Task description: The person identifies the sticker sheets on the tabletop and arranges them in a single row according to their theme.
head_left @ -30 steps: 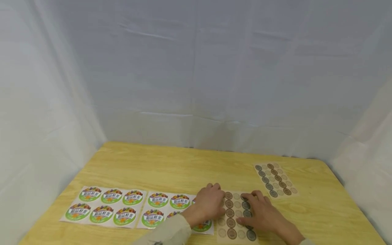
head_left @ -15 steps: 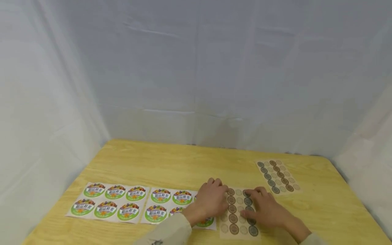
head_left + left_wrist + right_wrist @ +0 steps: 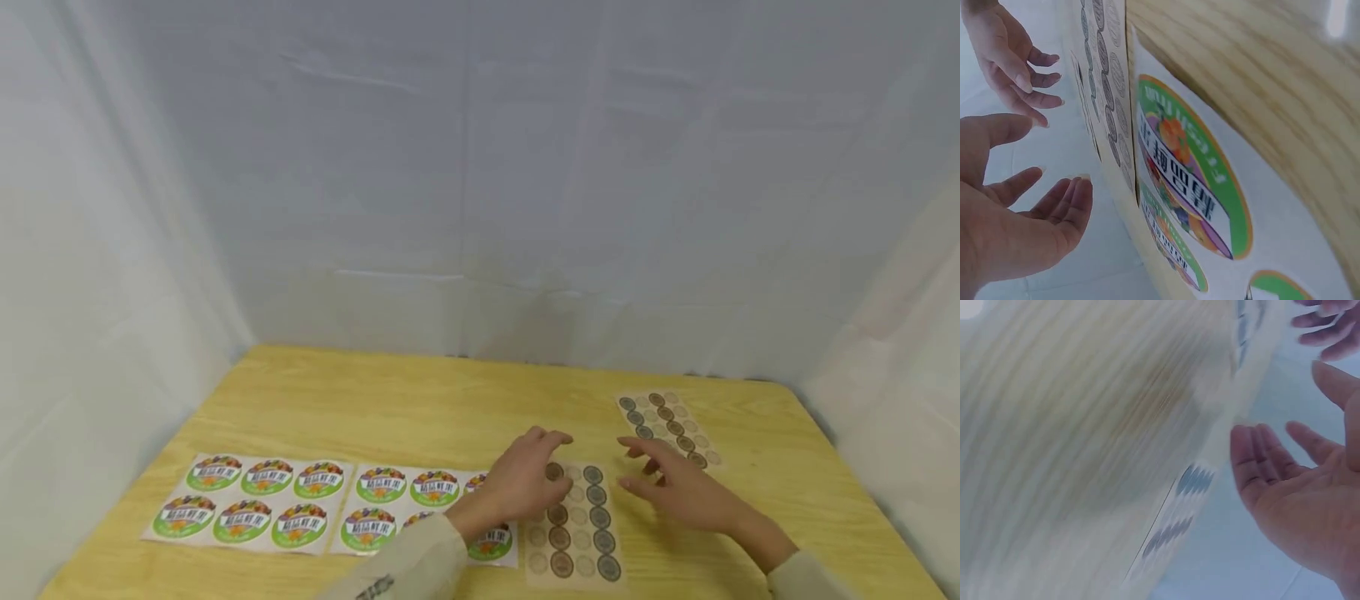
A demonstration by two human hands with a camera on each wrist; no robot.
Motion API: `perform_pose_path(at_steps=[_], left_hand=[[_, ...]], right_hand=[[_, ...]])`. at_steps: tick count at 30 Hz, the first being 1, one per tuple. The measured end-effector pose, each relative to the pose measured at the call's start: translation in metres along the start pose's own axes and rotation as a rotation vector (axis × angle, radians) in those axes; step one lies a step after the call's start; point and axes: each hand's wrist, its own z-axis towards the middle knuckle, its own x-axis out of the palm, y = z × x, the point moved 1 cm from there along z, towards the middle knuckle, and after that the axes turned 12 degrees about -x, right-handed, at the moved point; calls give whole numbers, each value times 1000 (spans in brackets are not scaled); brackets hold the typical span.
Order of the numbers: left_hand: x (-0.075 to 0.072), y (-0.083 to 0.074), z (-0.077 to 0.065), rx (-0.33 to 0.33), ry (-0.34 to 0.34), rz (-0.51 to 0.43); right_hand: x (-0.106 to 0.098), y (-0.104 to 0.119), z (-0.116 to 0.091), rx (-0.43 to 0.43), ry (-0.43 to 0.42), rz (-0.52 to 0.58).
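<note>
A beige sheet of round brown, grey and pale stickers [image 3: 580, 533] lies on the table near its front. Over its left edge hovers my left hand [image 3: 521, 482], fingers relaxed and slightly bent, holding nothing. To the right of that sheet is my right hand [image 3: 686, 493], raised off the table with thumb and fingers apart. The left wrist view shows empty space between the left thumb and fingers [image 3: 1072, 206]. In the right wrist view the right palm [image 3: 1310, 512] faces the camera and holds nothing. My left forearm covers part of a fruit sticker sheet [image 3: 408, 507].
Another fruit sticker sheet [image 3: 247, 508] lies to the left, in line with the first. A second sheet of small round stickers [image 3: 663, 423] lies slanted at the back right, beyond the right hand. White sheeting [image 3: 465, 208] walls off the wooden table [image 3: 375, 400].
Both hands were on the beige sticker sheet. Now the right hand has lifted off and moved right, and the left hand has risen with its fingers spread. The sheet stays on the table.
</note>
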Motion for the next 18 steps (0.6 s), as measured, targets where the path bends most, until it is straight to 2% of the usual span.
perform_pose_path(at_steps=[7, 12, 18], left_hand=[[1, -8, 8, -44, 46, -155], [5, -16, 17, -66, 54, -255], [14, -25, 31, -95, 45, -358]], right_hand=[[-30, -22, -3, -15, 8, -39], [-51, -39, -8, -24, -47, -69], [-65, -63, -7, 20, -135, -159]])
